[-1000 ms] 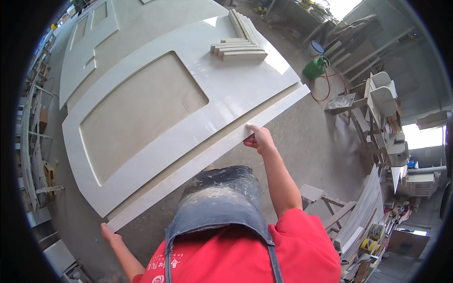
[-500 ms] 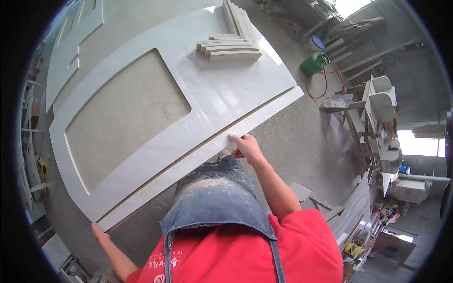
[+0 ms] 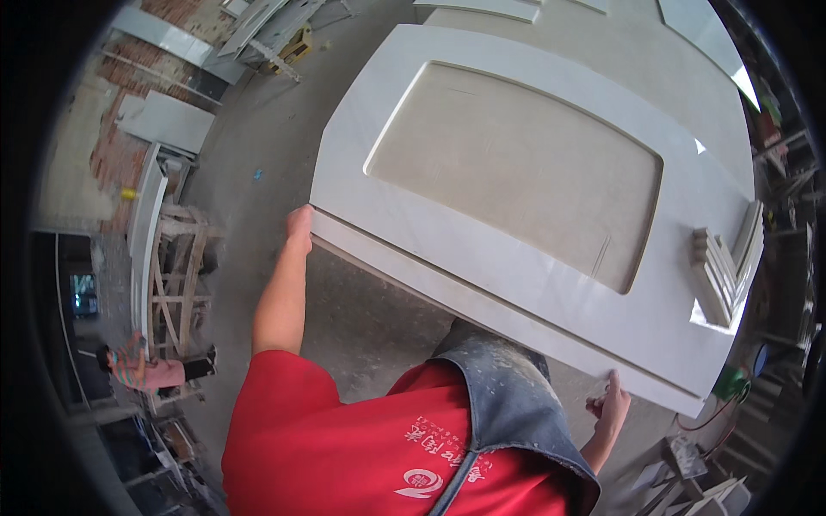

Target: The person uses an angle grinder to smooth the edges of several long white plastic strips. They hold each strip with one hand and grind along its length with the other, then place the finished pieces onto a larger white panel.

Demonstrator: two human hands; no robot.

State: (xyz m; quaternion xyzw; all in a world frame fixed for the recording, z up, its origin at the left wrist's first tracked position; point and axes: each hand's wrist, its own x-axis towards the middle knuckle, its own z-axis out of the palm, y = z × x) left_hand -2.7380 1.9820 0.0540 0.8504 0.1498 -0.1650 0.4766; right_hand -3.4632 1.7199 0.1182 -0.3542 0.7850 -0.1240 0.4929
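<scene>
A large white panel (image 3: 404, 138) with a sunken beige centre (image 3: 516, 163) lies flat in front of me. Along its near edge runs a long white strip (image 3: 508, 314). My left hand (image 3: 299, 227) grips the strip's left end at the panel's corner. At the right end my right hand (image 3: 609, 406) holds the strip from below, fingers curled round it. I wear a red shirt and a dusty grey apron, which hide part of the strip's underside.
A stack of short white mouldings (image 3: 728, 268) rests on the panel's right end. More white panels (image 3: 602, 34) lie beyond. A wooden rack (image 3: 176, 275) and another person (image 3: 142, 371) are at the left. A green container (image 3: 733, 380) with a red hose sits at lower right.
The view has swung round, so the panel now runs from upper left to lower right. Both hands stay on the strip's ends, now spread wider in the picture.
</scene>
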